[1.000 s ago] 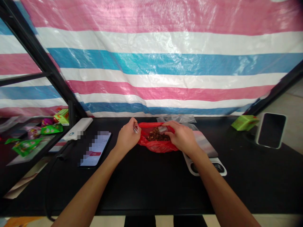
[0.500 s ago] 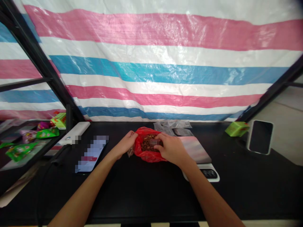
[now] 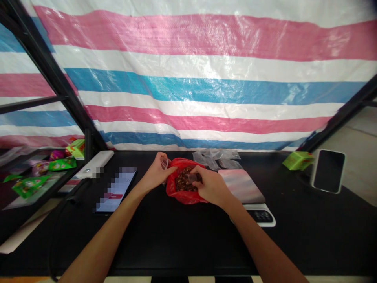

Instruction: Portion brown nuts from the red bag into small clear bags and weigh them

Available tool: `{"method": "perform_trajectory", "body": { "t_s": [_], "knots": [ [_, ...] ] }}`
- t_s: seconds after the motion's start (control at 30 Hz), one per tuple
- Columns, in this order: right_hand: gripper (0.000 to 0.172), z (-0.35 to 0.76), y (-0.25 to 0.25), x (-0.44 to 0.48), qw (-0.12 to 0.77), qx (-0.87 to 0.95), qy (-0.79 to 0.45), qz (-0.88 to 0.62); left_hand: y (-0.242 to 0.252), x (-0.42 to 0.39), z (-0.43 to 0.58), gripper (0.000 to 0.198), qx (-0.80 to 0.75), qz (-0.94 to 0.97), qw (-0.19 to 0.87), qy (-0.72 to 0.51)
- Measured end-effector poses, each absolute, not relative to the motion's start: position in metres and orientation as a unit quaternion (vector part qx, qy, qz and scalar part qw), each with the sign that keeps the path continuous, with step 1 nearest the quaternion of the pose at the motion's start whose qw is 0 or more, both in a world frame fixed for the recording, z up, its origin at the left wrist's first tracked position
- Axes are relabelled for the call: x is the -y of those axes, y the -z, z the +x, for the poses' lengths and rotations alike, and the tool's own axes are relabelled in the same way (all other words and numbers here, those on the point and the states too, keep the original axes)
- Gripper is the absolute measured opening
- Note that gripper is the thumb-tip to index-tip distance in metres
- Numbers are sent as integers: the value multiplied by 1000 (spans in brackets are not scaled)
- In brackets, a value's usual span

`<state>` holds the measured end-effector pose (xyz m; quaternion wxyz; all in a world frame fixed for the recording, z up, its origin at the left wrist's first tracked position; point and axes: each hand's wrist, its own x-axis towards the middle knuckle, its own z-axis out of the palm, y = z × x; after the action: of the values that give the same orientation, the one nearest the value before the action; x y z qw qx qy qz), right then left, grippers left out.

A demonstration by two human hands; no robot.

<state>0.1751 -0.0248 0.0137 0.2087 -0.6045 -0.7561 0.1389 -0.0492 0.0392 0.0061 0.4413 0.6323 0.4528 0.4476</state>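
Observation:
An open red plastic bag stands on the black table, holding small brown pieces that look like beans or nuts. My right hand reaches into its mouth, fingers closed around a small clear plastic cup that is dipped among the pieces. On the bag's left side is my left hand, pinching a clear plastic bag. Its thumb lies against the red rim. The fingertips of my left hand are partly hidden.
Clear plastic bags lie behind the right hand, beside a pinkish flat case and a white phone. A lit phone and a white power strip are left. A green box and an upright phone stand right.
My left hand has turned and its fingers have risen, with clear plastic now showing between them at the red bag's rim. The right hand keeps the cup in the pieces.

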Motion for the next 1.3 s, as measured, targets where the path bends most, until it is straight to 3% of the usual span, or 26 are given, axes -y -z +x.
{"method": "perform_trajectory", "body": {
  "t_s": [0.2, 0.33, 0.5, 0.6, 0.7, 0.9, 1.3],
  "knots": [
    [22, 185, -22, 20, 324, 751, -184, -545, -16, -34, -48, 47, -347, 705, 384, -485],
    [21, 189, -21, 18, 346, 752, -161, -537, -24, -26, -52, 52, -323, 749, 354, -458],
    [23, 193, -19, 15, 375, 747, -135, -532, -27, -27, -62, 33, -369, 755, 260, -475],
    [28, 193, -21, 14, 434, 740, -126, -498, -27, -24, -59, 18, -395, 793, 188, -423],
    [30, 190, -25, 18, 490, 731, -129, -457, -25, -17, -48, 19, -397, 831, 154, -357],
    [25, 176, -33, 29, 429, 797, -79, -418, -15, -7, -30, 39, -424, 829, 173, -321],
    [19, 174, -32, 28, 412, 824, 28, -387, -12, -2, -24, 42, -431, 798, 237, -349]
  ]
}}
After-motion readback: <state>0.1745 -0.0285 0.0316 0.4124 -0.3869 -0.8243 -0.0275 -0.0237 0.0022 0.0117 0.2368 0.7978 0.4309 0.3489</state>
